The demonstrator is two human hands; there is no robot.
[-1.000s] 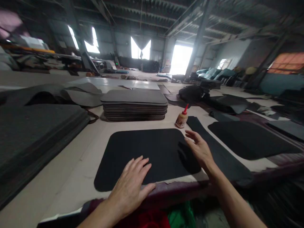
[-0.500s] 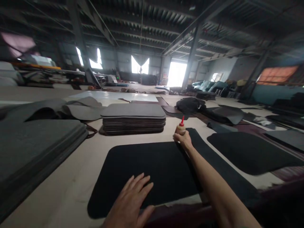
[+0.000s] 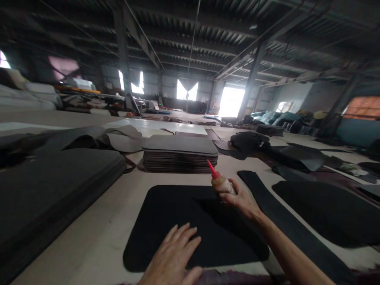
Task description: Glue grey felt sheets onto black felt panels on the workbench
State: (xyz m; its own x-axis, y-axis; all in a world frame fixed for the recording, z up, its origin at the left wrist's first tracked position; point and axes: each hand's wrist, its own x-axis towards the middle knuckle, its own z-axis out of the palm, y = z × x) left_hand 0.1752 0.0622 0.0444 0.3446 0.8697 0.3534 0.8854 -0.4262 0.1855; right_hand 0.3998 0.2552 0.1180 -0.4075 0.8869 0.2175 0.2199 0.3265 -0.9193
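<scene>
A black mat (image 3: 166, 209) with rounded corners lies flat on the pale table (image 3: 92, 237) in front of me. My left hand (image 3: 175, 253) is at its near edge, fingers spread and palm down, holding nothing. Above the far right part of the mat, my right hand (image 3: 237, 198) is wrapped round a squeeze bottle (image 3: 223, 185). The bottle has a red pointed nozzle and a yellowish body; it tilts up and to the left. Its shadow falls across the mat.
Behind the mat stands a stack of grey mats (image 3: 179, 156). A thick pile of dark sheets (image 3: 59, 190) fills the left side. To the right lie a long dark strip (image 3: 285, 213) and another dark mat (image 3: 323, 209). A black bundle (image 3: 249, 142) sits farther back.
My right hand has lifted the bottle off the mat's far right corner, drawing it left and nearer, with the nozzle tipping leftward. My left hand stays spread. The view has turned slightly left.
</scene>
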